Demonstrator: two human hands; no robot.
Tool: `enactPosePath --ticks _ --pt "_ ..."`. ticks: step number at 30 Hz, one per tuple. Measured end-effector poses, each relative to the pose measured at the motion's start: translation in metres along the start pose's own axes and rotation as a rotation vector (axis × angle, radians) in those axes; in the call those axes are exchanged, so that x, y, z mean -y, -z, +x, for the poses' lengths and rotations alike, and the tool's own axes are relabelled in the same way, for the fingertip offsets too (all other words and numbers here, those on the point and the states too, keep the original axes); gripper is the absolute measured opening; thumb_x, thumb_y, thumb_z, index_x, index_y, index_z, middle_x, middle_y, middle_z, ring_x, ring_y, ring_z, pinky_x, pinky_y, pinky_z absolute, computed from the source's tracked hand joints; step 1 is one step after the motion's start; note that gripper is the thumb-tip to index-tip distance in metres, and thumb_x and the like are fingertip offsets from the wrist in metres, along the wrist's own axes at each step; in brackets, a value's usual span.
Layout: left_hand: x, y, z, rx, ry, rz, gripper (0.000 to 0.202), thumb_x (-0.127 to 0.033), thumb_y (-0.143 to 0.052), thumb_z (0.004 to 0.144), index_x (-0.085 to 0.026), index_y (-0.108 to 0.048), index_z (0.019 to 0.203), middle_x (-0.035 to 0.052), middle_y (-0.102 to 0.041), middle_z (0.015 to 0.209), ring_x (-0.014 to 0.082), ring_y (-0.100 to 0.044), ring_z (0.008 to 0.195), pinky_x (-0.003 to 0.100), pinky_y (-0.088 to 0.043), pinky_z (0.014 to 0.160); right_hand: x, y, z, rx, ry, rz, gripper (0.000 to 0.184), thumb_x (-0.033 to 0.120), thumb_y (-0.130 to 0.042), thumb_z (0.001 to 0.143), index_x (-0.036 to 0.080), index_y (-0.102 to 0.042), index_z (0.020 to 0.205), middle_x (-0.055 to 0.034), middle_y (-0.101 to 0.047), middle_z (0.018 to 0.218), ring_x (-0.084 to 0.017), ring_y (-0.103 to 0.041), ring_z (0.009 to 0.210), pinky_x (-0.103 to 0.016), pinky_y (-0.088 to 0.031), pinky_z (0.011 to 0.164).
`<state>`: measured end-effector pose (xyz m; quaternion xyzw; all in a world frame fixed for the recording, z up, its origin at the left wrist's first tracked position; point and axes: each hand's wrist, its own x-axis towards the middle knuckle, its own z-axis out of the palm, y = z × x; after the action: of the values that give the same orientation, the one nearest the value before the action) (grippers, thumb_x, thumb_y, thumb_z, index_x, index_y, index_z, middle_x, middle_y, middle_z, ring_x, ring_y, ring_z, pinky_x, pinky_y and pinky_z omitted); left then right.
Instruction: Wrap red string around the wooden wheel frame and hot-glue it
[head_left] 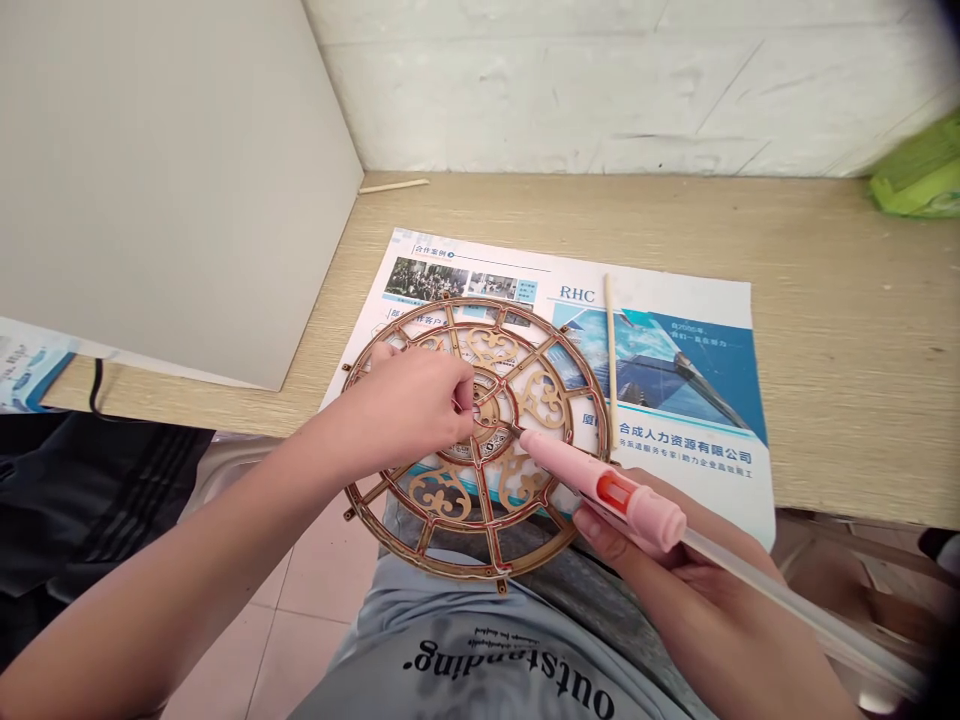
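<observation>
A round wooden openwork frame (490, 520) with rings, spokes and scroll-shaped inserts lies over the table's front edge, partly above my lap. Reddish and whitish lines run along its rings and spokes. My left hand (420, 400) reaches over its left side, fingers pinched together close to the hub; what they hold, if anything, is hidden. My right hand (675, 570) grips a pink hot glue gun (600, 480) from the right. A clear glue stick (795, 610) sticks out of its rear. The gun's nozzle points at the inner ring, just right of the hub.
Under the frame lies a printed brochure (690, 290) on the wooden table (840, 350). One thin wooden stick (610, 350) rests on the brochure, another stick (394, 186) near the wall. A large grey panel (172, 180) stands at left; a green packet (919, 175) sits far right.
</observation>
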<state>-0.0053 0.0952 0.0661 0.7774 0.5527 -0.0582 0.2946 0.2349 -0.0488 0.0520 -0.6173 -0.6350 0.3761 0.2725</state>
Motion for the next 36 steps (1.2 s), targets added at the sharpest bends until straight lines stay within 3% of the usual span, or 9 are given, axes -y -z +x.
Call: enactPosePath --ticks 3,9,14,17,21,27,31,33,36 --pt "0.001 0.0 -0.001 0.004 -0.004 -0.009 0.013 -0.024 -0.067 0.085 -0.025 -0.07 0.073 -0.0056 -0.074 0.072 0.0187 -0.064 0.075 0.051 -0.03 0.099 -0.001 -0.001 -0.002 -0.001 -0.031 0.024 0.038 0.047 -0.066 0.109 0.043 -0.076 0.146 0.0021 -0.081 0.129 -0.021 -0.081 0.112 -0.023 -0.068 0.084" --pt "0.004 -0.002 0.0 -0.016 -0.023 0.024 0.012 -0.026 -0.068 0.084 -0.024 -0.069 0.072 -0.0037 -0.074 0.071 0.0215 -0.066 0.075 0.049 -0.031 0.097 -0.005 -0.005 -0.003 0.007 -0.018 0.038 0.033 0.045 -0.07 0.108 0.042 -0.079 0.14 0.0042 -0.078 0.138 -0.021 -0.076 0.127 -0.023 -0.064 0.102" --pt "0.004 -0.001 -0.001 -0.01 -0.029 0.027 0.012 -0.027 -0.066 0.083 -0.025 -0.069 0.072 -0.0039 -0.075 0.072 0.0214 -0.064 0.075 0.049 -0.031 0.095 -0.007 -0.003 -0.001 0.004 -0.011 0.007 0.037 0.042 -0.072 0.107 0.042 -0.078 0.143 0.0026 -0.081 0.129 -0.022 -0.079 0.113 -0.024 -0.066 0.086" --pt "0.001 0.0 -0.002 0.009 -0.019 0.023 0.013 -0.029 -0.066 0.082 -0.024 -0.068 0.07 -0.0029 -0.074 0.071 0.0209 -0.062 0.075 0.052 -0.031 0.095 -0.008 -0.002 -0.003 -0.002 -0.006 0.043 0.037 0.042 -0.073 0.106 0.042 -0.078 0.142 0.0016 -0.081 0.13 -0.023 -0.078 0.118 -0.028 -0.066 0.095" --pt "0.001 0.0 0.0 0.016 -0.02 0.029 0.014 -0.029 -0.066 0.083 -0.023 -0.066 0.07 -0.0028 -0.073 0.069 0.0192 -0.058 0.072 0.053 -0.031 0.098 -0.009 -0.004 -0.005 0.078 -0.022 0.078 0.044 0.042 -0.071 0.108 0.049 -0.071 0.151 0.0062 -0.071 0.153 -0.023 -0.071 0.138 -0.028 -0.062 0.11" --pt "0.008 0.004 -0.008 0.045 -0.094 -0.059 0.011 -0.028 -0.064 0.094 -0.026 -0.07 0.085 -0.006 -0.074 0.077 0.0178 -0.062 0.08 0.051 -0.028 0.1 -0.009 -0.007 -0.003 0.057 -0.051 0.122 0.042 0.042 -0.071 0.108 0.043 -0.074 0.149 0.0019 -0.074 0.148 -0.026 -0.072 0.135 -0.032 -0.063 0.108" --pt "0.012 -0.003 -0.022 -0.118 -0.217 -0.008 0.013 -0.03 -0.064 0.101 -0.033 -0.074 0.095 -0.0037 -0.076 0.105 0.0273 -0.055 0.117 0.046 -0.024 0.093 -0.005 -0.009 0.0 0.044 -0.09 0.173 0.038 0.045 -0.071 0.107 0.039 -0.078 0.144 -0.0023 -0.078 0.139 -0.028 -0.076 0.126 -0.038 -0.066 0.104" --pt "0.012 -0.01 -0.027 -0.188 -0.288 0.018 0.012 -0.031 -0.064 0.104 -0.034 -0.075 0.099 -0.004 -0.075 0.113 0.0274 -0.052 0.12 0.045 -0.023 0.093 -0.004 -0.009 0.001 0.056 -0.105 0.21 0.039 0.047 -0.071 0.106 0.038 -0.078 0.144 -0.0032 -0.077 0.143 -0.03 -0.073 0.133 -0.041 -0.064 0.108" --pt "0.01 -0.019 -0.028 -0.19 -0.357 0.011 0.017 -0.028 -0.059 0.107 -0.029 -0.072 0.097 -0.004 -0.075 0.104 0.0224 -0.055 0.112 0.045 -0.023 0.094 0.0 -0.009 0.003 0.059 -0.116 0.232 0.039 0.048 -0.07 0.106 0.038 -0.078 0.143 -0.0023 -0.076 0.143 -0.029 -0.072 0.134 -0.038 -0.065 0.105"
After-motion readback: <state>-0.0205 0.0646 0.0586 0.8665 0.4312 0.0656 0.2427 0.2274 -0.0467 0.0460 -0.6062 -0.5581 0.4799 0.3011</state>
